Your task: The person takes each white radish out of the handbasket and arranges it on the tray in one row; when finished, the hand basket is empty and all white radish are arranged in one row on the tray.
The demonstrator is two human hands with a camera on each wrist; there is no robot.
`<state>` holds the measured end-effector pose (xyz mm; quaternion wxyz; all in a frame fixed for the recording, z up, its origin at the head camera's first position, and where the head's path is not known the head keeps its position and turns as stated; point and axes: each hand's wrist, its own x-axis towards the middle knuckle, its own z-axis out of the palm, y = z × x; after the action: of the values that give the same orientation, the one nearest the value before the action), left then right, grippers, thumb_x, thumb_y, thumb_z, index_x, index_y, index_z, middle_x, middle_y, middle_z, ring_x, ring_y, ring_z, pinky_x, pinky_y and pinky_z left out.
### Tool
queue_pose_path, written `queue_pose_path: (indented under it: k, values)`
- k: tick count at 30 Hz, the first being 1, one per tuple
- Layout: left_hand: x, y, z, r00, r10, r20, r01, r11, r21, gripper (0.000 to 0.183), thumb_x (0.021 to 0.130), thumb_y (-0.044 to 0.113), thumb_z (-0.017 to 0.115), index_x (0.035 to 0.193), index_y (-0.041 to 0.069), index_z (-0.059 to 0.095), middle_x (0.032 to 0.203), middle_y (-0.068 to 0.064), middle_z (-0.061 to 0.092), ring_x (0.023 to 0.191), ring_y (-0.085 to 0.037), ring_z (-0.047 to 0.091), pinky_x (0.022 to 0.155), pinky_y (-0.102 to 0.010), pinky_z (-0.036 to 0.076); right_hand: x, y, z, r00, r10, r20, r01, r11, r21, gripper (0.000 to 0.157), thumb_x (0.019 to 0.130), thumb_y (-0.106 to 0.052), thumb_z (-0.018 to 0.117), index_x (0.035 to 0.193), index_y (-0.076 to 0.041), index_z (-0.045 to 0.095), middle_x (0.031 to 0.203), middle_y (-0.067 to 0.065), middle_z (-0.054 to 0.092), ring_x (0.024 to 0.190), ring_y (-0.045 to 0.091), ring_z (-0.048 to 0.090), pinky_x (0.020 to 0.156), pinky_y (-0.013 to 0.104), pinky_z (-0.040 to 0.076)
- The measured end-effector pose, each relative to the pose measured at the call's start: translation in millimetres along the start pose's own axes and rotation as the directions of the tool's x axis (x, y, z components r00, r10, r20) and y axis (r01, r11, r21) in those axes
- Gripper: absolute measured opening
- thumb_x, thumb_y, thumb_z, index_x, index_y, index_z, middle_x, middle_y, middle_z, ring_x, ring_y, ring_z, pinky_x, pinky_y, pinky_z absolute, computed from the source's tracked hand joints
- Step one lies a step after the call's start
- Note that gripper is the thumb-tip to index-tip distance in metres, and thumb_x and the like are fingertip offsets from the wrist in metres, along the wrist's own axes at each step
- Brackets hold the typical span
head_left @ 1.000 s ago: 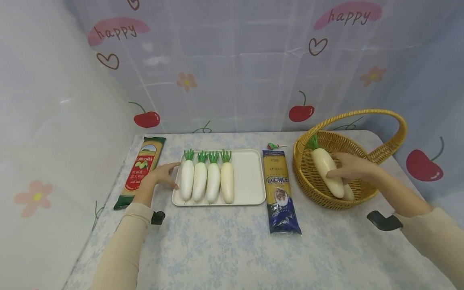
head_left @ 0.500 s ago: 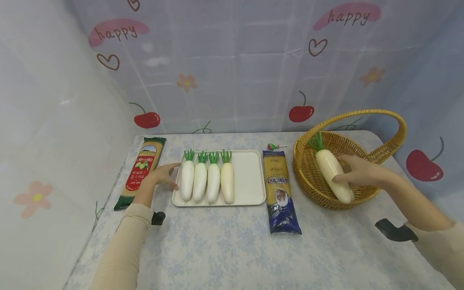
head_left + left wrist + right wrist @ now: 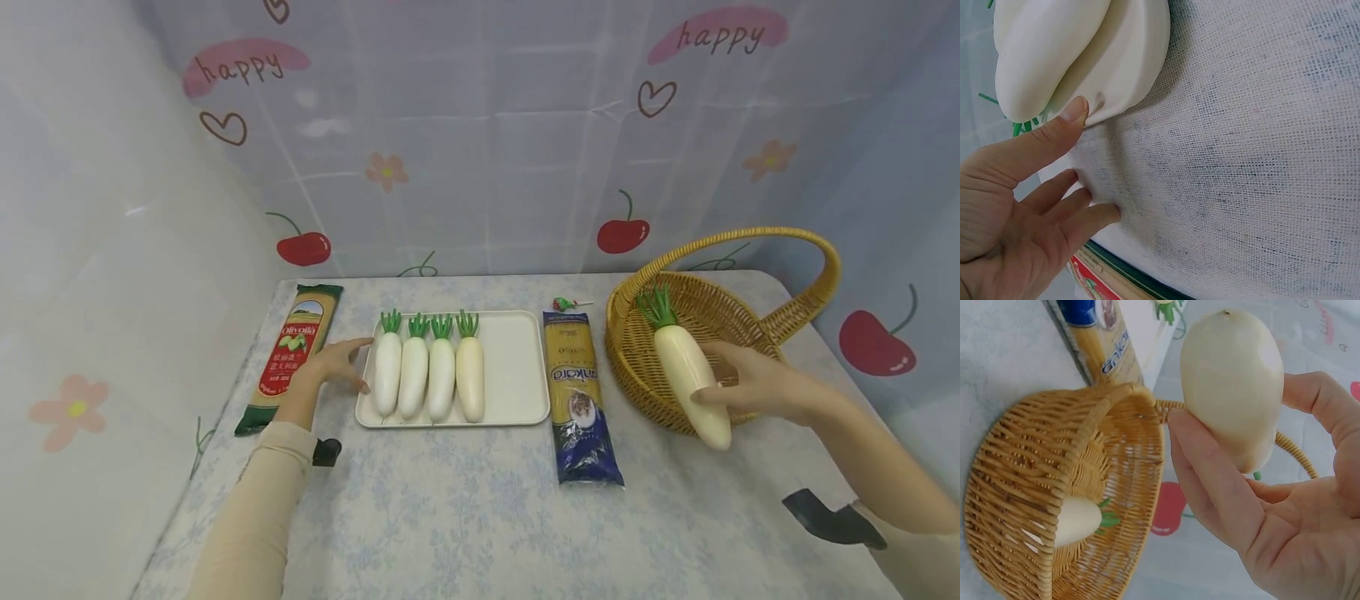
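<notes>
My right hand (image 3: 757, 382) grips a white radish (image 3: 692, 379) with a green top, its thumb and fingers on opposite sides. The radish is tilted, raised over the front rim of the wicker basket (image 3: 626, 379). Inside that basket lies another white radish (image 3: 1079, 522), seen in the right wrist view. My left hand (image 3: 335, 364) is at the left edge of a white tray (image 3: 513, 367). In the left wrist view its thumb (image 3: 1060, 134) is at the tray's rim, with the other fingers loosely bent. Several white radishes (image 3: 441, 379) lie side by side on the tray's left part.
A blue and yellow pasta packet (image 3: 581, 400) lies between tray and basket. A red and green pasta packet (image 3: 292, 354) is left of the tray, by my left hand. Behind the blue packet lies a small lollipop (image 3: 566, 304). The basket's handle (image 3: 750, 232) arches high above it.
My right hand has lifted the radish from inside the basket and brought it towards me, over the front rim. The left hand and the tray have stayed in place.
</notes>
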<state>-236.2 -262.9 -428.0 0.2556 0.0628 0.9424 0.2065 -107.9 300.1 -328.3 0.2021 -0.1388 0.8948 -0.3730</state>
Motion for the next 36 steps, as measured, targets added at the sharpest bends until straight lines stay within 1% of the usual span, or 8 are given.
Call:
queue_pose_path:
  k: [4, 10, 14, 18, 24, 29, 33, 36]
  values:
    - [0.2, 0.3, 0.4, 1.000, -0.007, 0.001, 0.007, 1.000, -0.003, 0.095, 0.071, 0.020, 0.081, 0.147, 0.003, 0.027, 0.143, -0.033, 0.032, 0.132, -0.046, 0.030, 0.103, -0.058, 0.033, -4.3, -3.0, 5.1, 1.000, -0.014, 0.028, 0.012, 0.996, 0.085, 0.073, 0.087, -0.011, 0.065, 0.138, 0.017, 0.021, 0.111, 0.027, 0.056, 0.098, 0.034, 0.059, 0.066, 0.034, 0.056]
    - [3.0, -0.9, 1.6, 1.000, -0.023, 0.008, 0.023, 1.000, -0.013, 0.096, 0.071, 0.021, 0.081, 0.148, 0.005, 0.026, 0.144, -0.032, 0.032, 0.133, -0.046, 0.030, 0.103, -0.058, 0.033, -9.5, -3.3, 12.8, 0.999, -0.038, 0.020, 0.037, 0.997, 0.061, 0.072, 0.086, -0.010, 0.064, 0.136, 0.020, 0.022, 0.107, 0.023, 0.059, 0.093, 0.027, 0.061, 0.064, 0.032, 0.054]
    - [3.8, -1.9, 2.2, 1.000, -0.020, 0.010, 0.021, 1.000, -0.023, 0.096, 0.071, 0.020, 0.081, 0.148, 0.005, 0.026, 0.144, -0.032, 0.031, 0.133, -0.046, 0.030, 0.103, -0.058, 0.034, -14.3, -2.3, 17.3, 0.999, -0.029, 0.035, 0.025, 0.994, 0.103, 0.070, 0.087, -0.011, 0.064, 0.136, 0.017, 0.023, 0.108, 0.021, 0.058, 0.094, 0.026, 0.061, 0.065, 0.033, 0.055]
    - [2.5, -1.2, 1.7, 1.000, -0.018, 0.011, 0.019, 1.000, -0.024, 0.096, 0.072, 0.020, 0.081, 0.148, 0.005, 0.026, 0.144, -0.032, 0.031, 0.133, -0.046, 0.030, 0.104, -0.058, 0.034, -17.0, -2.2, 23.2, 0.998, -0.025, 0.057, 0.016, 0.989, 0.150, 0.070, 0.088, -0.011, 0.063, 0.137, 0.016, 0.022, 0.112, 0.025, 0.056, 0.099, 0.033, 0.060, 0.068, 0.033, 0.055]
    - [0.9, -1.2, 1.0, 1.000, -0.008, 0.007, 0.008, 1.000, -0.019, 0.096, 0.071, 0.019, 0.081, 0.148, 0.004, 0.026, 0.144, -0.032, 0.031, 0.133, -0.046, 0.030, 0.104, -0.058, 0.033, -17.2, -5.3, 32.8, 0.992, -0.097, 0.081, 0.083, 0.983, 0.167, 0.071, 0.088, -0.009, 0.063, 0.139, 0.016, 0.020, 0.116, 0.028, 0.055, 0.102, 0.038, 0.059, 0.069, 0.033, 0.054]
    - [1.3, -3.6, 2.1, 1.000, 0.021, -0.003, -0.022, 1.000, -0.022, 0.098, 0.069, 0.018, 0.083, 0.148, 0.003, 0.026, 0.143, -0.033, 0.031, 0.132, -0.047, 0.031, 0.103, -0.058, 0.034, -12.8, -11.1, 42.4, 0.984, -0.130, 0.123, 0.101, 0.970, 0.220, 0.072, 0.089, -0.009, 0.062, 0.140, 0.015, 0.018, 0.118, 0.029, 0.053, 0.105, 0.039, 0.057, 0.072, 0.033, 0.054]
    - [2.2, -4.4, 2.4, 1.000, 0.022, -0.001, -0.022, 0.999, -0.028, 0.098, 0.069, 0.018, 0.083, 0.148, 0.004, 0.026, 0.143, -0.033, 0.031, 0.132, -0.047, 0.030, 0.103, -0.058, 0.034, -5.9, -15.9, 50.7, 0.983, -0.142, 0.118, 0.113, 0.969, 0.220, 0.071, 0.088, -0.010, 0.063, 0.139, 0.015, 0.021, 0.112, 0.024, 0.057, 0.101, 0.032, 0.059, 0.070, 0.034, 0.055]
    - [2.3, -4.0, 2.0, 1.000, 0.017, -0.002, -0.017, 1.000, -0.023, 0.098, 0.070, 0.018, 0.083, 0.148, 0.004, 0.026, 0.144, -0.033, 0.031, 0.132, -0.047, 0.030, 0.104, -0.058, 0.033, 1.1, -19.3, 55.8, 0.981, -0.155, 0.113, 0.126, 0.964, 0.232, 0.072, 0.088, -0.010, 0.063, 0.139, 0.017, 0.020, 0.112, 0.026, 0.058, 0.100, 0.033, 0.061, 0.071, 0.034, 0.055]
